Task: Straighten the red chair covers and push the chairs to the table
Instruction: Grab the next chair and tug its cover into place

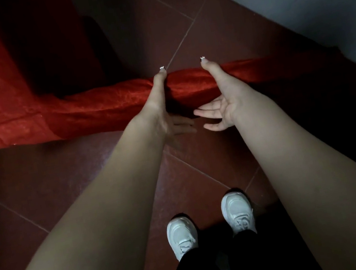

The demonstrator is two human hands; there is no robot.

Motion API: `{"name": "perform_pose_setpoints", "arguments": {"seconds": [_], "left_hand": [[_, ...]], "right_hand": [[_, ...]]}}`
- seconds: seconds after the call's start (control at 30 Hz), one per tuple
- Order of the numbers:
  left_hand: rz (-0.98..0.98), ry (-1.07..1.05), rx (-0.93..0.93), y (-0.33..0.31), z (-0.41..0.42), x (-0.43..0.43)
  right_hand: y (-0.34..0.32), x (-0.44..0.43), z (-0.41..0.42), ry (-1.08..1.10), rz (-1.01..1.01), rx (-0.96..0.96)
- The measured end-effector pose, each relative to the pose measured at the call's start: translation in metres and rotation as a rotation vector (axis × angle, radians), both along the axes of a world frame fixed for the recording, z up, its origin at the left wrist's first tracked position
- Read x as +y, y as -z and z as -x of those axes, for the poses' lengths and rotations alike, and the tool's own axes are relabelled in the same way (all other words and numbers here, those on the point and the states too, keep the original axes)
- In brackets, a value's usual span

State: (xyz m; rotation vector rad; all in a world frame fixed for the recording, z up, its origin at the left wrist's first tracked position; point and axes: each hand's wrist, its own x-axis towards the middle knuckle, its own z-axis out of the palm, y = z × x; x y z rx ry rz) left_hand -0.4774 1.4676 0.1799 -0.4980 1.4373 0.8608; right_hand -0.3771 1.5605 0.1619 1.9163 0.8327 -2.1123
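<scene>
Floor (40, 195): smooth dark red tiles. A hard shove here would probably make the chair skid off line or drag the hem under a leg.

Chair cover (100, 105): red textured cloth stretched over the chair's top rail, directly ahead of the person and creased between the hands.

Left hand (165, 110) and right hand (223, 100): close together at mid-rail, thumbs laid over the top, fingers straight and spread against the near face. So narrow a hold may twist the chair.
</scene>
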Motion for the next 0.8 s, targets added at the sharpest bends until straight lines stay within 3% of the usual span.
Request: {"name": "perform_pose_setpoints", "arguments": {"seconds": [0.47,0.8], "left_hand": [[-0.013,0.003,-0.022,0.005,0.061,0.049],[-0.042,0.015,0.045,-0.008,0.059,0.049]], "right_hand": [[-0.011,0.046,0.052,-0.021,-0.078,0.029],[-0.009,0.051,0.052,-0.121,-0.106,-0.005]]}}
